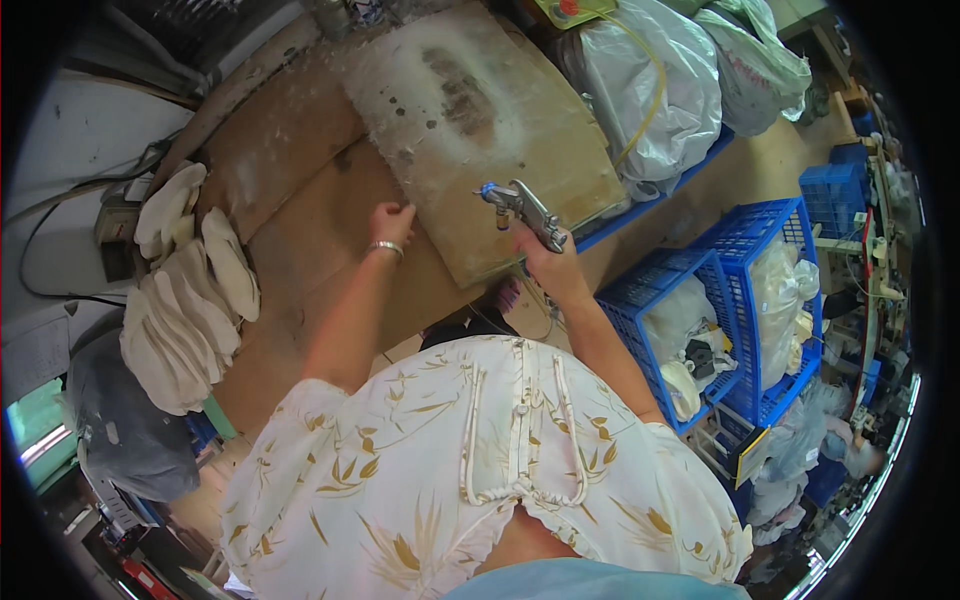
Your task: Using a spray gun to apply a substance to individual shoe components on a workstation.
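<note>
In my right hand (550, 262) is a silver spray gun (530, 212) with a blue tip, my fingers wrapped round its handle. Its tip points left, above the near part of a stained cardboard sheet (440, 200). My left hand (393, 225), with a bracelet at the wrist, is closed beside that sheet's left edge. Whether its fingers pinch anything is too small to make out. Left of that hand, several cream insole-shaped pieces (180, 325) lie overlapping at the table's left side. A pale spray ring with a dark middle marks the sheet's far part.
Brown cardboard (300, 240) covers the table. White plastic bags (650, 90) stand beyond its right edge, with a yellow hose (655, 75) across them. Blue crates (765, 300) holding bagged goods stand on the floor at right. A dark bag (130, 420) sits at left.
</note>
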Demonstrator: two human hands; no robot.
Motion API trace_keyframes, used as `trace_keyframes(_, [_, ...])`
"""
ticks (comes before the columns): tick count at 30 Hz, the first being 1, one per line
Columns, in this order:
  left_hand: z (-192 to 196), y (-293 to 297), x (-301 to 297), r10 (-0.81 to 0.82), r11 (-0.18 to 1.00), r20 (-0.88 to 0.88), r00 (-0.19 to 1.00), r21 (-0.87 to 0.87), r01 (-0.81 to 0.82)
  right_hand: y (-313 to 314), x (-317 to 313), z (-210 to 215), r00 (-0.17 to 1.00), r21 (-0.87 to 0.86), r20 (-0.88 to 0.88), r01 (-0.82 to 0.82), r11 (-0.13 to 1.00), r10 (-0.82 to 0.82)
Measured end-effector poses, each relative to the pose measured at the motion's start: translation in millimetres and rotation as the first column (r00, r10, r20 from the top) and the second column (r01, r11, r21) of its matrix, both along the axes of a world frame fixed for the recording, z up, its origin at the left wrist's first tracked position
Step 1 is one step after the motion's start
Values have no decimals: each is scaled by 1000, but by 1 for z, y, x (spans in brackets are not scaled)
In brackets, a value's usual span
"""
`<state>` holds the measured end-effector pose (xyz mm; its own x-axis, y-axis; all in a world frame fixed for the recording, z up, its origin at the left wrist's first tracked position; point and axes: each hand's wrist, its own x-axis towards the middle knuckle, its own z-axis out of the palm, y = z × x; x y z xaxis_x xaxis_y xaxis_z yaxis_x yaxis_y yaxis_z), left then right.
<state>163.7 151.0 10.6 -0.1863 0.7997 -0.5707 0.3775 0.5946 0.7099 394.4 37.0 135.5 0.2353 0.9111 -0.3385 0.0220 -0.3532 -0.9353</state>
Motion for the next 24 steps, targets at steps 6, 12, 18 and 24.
trace_keyframes(6, [-1,-38,18,-28,997,62,998,-77,32,26,9,25,991,72,-69,-112,991,117])
trace_keyframes(12, [1,-25,30,42,981,136,990,-191,-16,39,60,12,992,99,16,126,987,-129])
trace_keyframes(18, [-13,-38,0,165,977,294,941,-176,-116,44,85,36,987,76,-132,97,992,-87])
trace_keyframes(24, [-16,-75,-36,233,957,194,953,-218,-189,63,50,45,986,154,44,-164,974,160])
